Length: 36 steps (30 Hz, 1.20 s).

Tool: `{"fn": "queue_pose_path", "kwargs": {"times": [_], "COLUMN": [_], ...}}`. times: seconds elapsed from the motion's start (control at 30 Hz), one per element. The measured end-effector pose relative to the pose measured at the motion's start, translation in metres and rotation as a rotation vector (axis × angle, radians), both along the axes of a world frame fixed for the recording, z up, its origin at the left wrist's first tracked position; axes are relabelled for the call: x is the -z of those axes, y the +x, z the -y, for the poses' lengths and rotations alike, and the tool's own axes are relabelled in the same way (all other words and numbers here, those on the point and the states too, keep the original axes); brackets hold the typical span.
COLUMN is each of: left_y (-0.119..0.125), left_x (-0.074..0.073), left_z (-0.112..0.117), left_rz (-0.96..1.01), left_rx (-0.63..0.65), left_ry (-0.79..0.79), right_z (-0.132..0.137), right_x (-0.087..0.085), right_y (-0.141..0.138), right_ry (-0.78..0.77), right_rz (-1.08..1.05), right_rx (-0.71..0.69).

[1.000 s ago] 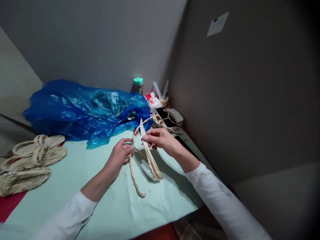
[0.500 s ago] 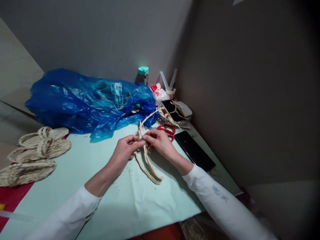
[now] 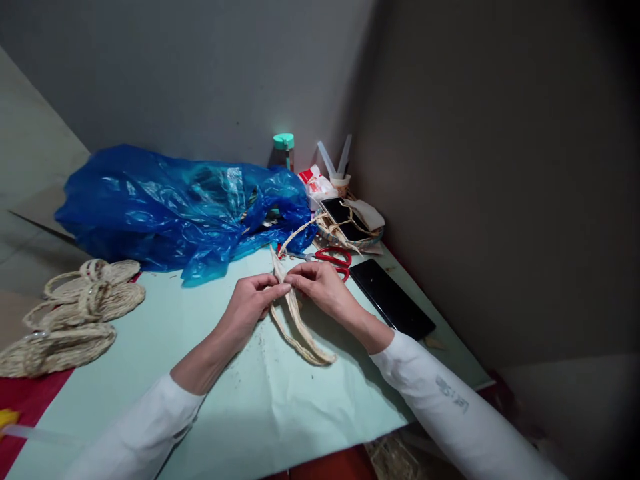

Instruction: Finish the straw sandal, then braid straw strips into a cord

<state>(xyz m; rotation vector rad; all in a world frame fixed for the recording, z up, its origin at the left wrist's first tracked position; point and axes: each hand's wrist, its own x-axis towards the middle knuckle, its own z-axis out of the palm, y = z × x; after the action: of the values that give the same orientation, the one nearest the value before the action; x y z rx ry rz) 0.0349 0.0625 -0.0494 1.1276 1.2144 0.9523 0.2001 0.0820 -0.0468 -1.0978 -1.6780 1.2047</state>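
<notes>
Pale dried-fibre strands (image 3: 304,331) hang in a loop below my fingers, and a wider flat end stands up above them. My left hand (image 3: 249,303) pinches the strands between thumb and fingers. Close beside it, my right hand (image 3: 323,288) pinches the same fibre, the fingertips of both hands nearly touching. A thin twisted cord (image 3: 300,233) runs from near the hands up to the basket. Just behind my right hand lie red-handled scissors (image 3: 336,255), partly hidden by it.
Woven sandals (image 3: 83,310) lie at the left. A large blue plastic bag (image 3: 165,207) fills the back. A basket (image 3: 377,237) with a phone (image 3: 345,217), a green-lidded jar (image 3: 283,150) and a cup (image 3: 341,183) stand behind. A black tablet-like device (image 3: 393,300) lies right on the pale green sheet (image 3: 240,413).
The hanging strand has turned and looks wider, its lower end shifted a little right. The upper end has fanned out. Both hands keep their pinch; the view has moved slightly.
</notes>
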Motion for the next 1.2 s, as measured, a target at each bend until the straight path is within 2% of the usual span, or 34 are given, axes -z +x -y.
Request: {"fn": "queue_pose_path", "kwargs": {"times": [0.3, 0.5, 0.8, 1.03, 1.2], "left_y": [-0.0035, 0.0004, 0.0021, 0.0021, 0.0037], "left_x": [0.0029, 0.0001, 0.0009, 0.0031, -0.0003], "left_z": [-0.0017, 0.0009, 0.002, 0.0021, 0.0034], "left_rz": [0.055, -0.025, -0.088, -0.099, -0.092], "left_rx": [0.027, 0.0, -0.013, -0.022, -0.039], "left_ry": [-0.049, -0.012, 0.019, 0.034, 0.033], "right_z": [0.0025, 0.0044, 0.0018, 0.0047, 0.0043], "right_x": [0.0003, -0.0005, 0.007, 0.0028, 0.0045], "right_y": [0.0011, 0.0013, 0.001, -0.0029, -0.0027], "right_ry": [0.064, 0.037, -0.027, -0.028, -0.047], "right_rz": [0.133, 0.139, 0.163, 0.213, 0.18], "right_rx": [0.038, -0.008, -0.019, 0.071, 0.042]}}
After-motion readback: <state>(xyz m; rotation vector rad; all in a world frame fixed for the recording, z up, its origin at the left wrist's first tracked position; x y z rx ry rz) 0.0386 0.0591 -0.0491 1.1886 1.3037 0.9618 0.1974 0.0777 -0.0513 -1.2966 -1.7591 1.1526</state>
